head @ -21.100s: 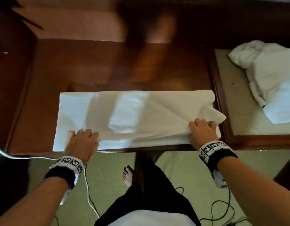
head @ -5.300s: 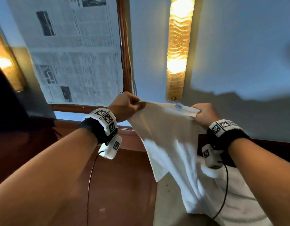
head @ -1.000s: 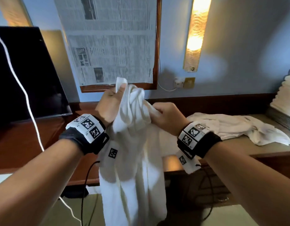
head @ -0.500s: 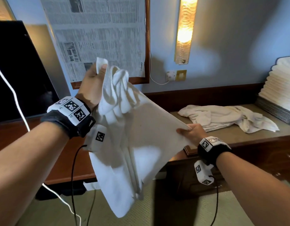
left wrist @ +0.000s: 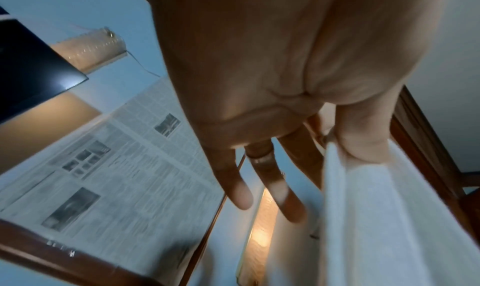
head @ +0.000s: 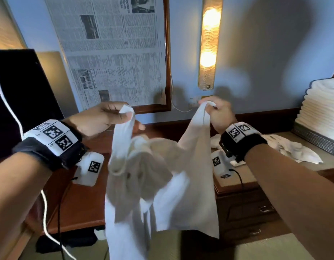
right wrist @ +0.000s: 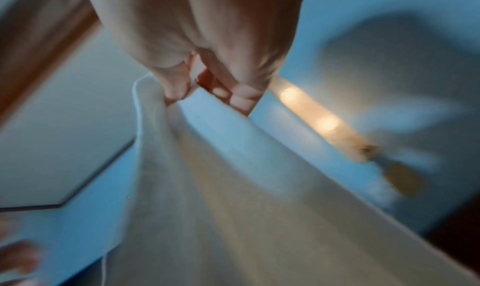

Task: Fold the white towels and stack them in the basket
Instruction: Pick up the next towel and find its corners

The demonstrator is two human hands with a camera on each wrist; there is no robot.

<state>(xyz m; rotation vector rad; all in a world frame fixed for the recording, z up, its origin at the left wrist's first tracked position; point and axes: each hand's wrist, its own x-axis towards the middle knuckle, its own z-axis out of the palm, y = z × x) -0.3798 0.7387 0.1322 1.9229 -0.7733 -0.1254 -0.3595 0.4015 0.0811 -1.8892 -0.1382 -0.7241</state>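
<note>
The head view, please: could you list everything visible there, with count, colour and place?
held towel: one, white, hanging in the air between both hands, its middle bunched
loose towel: one, white, crumpled on the counter at right
folded towels: one stack, white, far right edge, on a dark base
desk: one, reddish-brown wood, below the hands
newspaper: one sheet, grey print, in a wooden frame on the wall
wall lamp: one, lit amber, upright on the blue wall
screen: one, black, at left
left hand: pinches one top corner of the held towel
right hand: grips the other top corner
</note>
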